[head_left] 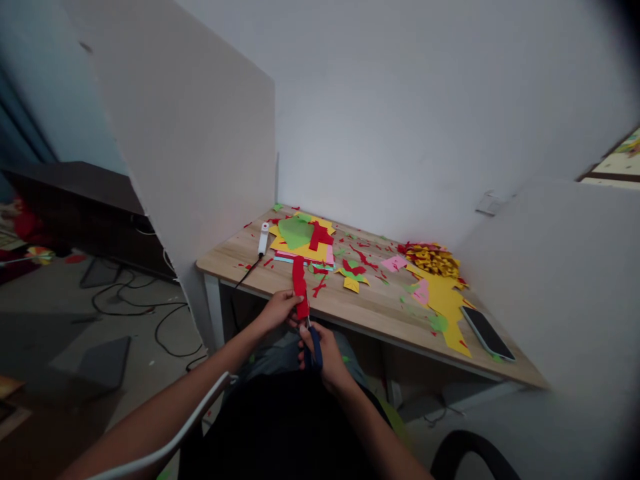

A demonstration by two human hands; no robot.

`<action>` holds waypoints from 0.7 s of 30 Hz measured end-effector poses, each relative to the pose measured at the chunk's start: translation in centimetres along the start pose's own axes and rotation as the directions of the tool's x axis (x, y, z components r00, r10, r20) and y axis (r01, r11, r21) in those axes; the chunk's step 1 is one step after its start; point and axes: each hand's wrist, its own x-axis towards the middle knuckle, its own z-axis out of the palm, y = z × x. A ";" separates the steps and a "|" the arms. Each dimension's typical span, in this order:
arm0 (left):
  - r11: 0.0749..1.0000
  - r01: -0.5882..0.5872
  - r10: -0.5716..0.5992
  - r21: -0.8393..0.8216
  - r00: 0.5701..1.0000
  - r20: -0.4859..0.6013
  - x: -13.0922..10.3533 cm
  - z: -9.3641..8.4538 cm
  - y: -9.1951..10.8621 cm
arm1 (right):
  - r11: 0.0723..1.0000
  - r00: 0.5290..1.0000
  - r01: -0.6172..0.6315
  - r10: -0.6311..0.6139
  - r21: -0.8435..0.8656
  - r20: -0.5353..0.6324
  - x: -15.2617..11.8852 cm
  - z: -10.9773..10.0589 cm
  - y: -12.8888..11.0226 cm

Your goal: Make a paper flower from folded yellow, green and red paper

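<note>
A long red strip (299, 283) is pinched between the thumb and fingers of my left hand (283, 310), its far end reaching over the table's front edge. My right hand (323, 350) is closed round the dark blue handles of scissors (316, 347). The scissor blades point up, against the right side of the strip near its lower end. Just beyond the strip lies a stack of coloured sheets (304, 259) with green, yellow and red cut pieces on top.
On the wooden table (360, 303) are a white corded device (263, 239), scattered scraps, a yellow sheet (445, 297), a gold and red bundle (434, 259) and a phone (487, 332) at the right. White partitions stand left and behind; cables (160, 307) lie on the floor.
</note>
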 end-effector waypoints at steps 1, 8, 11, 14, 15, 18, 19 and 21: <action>1.000 0.001 -0.001 0.001 1.000 0.005 0.0 0.0 0.0 | 1.000 1.000 0.005 -0.005 0.001 0.000 0.1 0.0 0.0; 1.000 0.002 -0.002 0.012 1.000 0.019 0.3 -0.3 -0.5 | 0.999 1.000 -0.015 0.014 0.049 0.012 0.1 -0.3 0.1; 1.000 -0.010 0.010 0.010 1.000 0.003 0.7 -0.6 -0.8 | 0.995 0.998 -0.047 0.044 0.087 0.035 -0.4 -0.2 -0.1; 0.999 -0.045 0.045 -0.002 0.999 -0.009 1.1 -0.5 -1.0 | 0.993 0.998 -0.062 0.058 0.102 0.039 -0.7 0.0 -0.5; 0.998 -0.057 0.057 -0.005 0.998 -0.009 1.1 -0.5 -1.0 | 0.993 0.998 -0.063 0.060 0.102 0.036 -0.7 0.0 -0.6; 0.996 -0.093 0.093 -0.005 0.996 -0.010 1.1 -0.2 -1.0 | 0.994 0.998 -0.062 0.060 0.094 0.024 -0.6 0.1 -0.8; 0.994 -0.106 0.106 -0.002 0.994 -0.015 1.1 -0.2 -1.0 | 0.994 0.998 -0.061 0.059 0.090 0.020 -0.6 0.1 -0.8; 0.993 -0.118 0.119 0.011 0.993 -0.026 1.0 -0.1 -1.1 | 0.995 0.998 -0.059 0.058 0.084 0.014 -0.5 0.1 -0.8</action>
